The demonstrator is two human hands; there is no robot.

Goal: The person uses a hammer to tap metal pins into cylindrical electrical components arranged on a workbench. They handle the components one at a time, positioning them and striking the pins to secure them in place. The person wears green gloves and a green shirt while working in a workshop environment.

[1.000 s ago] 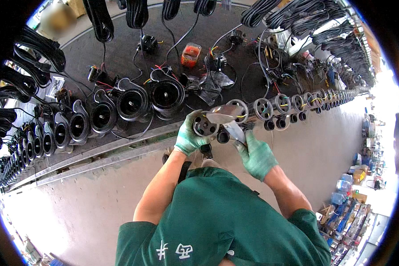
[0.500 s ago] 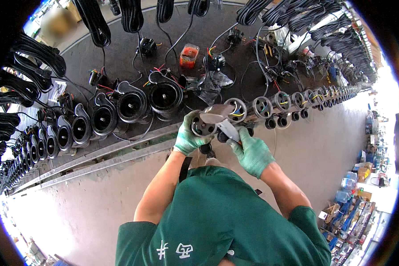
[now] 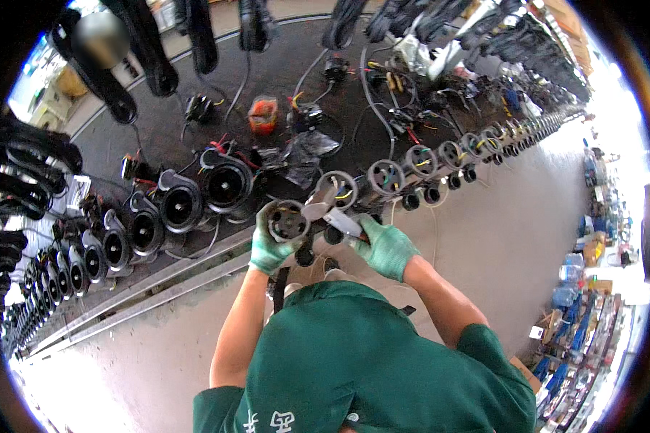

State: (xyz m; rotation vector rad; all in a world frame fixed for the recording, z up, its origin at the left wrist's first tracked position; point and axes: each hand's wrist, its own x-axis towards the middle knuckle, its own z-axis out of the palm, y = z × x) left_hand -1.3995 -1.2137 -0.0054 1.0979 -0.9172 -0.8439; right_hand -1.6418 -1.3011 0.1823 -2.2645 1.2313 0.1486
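Observation:
My left hand [image 3: 270, 244], in a green work glove, is wrapped round the side of a round grey motor housing [image 3: 289, 221] at the front edge of the bench. Several holes show in its face. In my gloved right hand [image 3: 387, 250] is a hammer [image 3: 344, 223] with a pale handle. Its metal head [image 3: 321, 203] lies just right of the held housing, partly over the neighbouring housing [image 3: 344, 190], which has yellow and white wires inside. Whether the head touches either one, I cannot tell.
Black blower housings [image 3: 180, 206] line the bench edge to the left; grey wired housings [image 3: 386, 177] run to the right. Bundled black cables [image 3: 148, 54] hang above the dark bench top [image 3: 227, 83]. An orange-red container [image 3: 263, 115] and clear plastic bags [image 3: 307, 155] lie on it.
My view has shifted, and both hands appear farther left and a little lower in it. The hammer's head has tilted, and the held housing's face is less covered by it.

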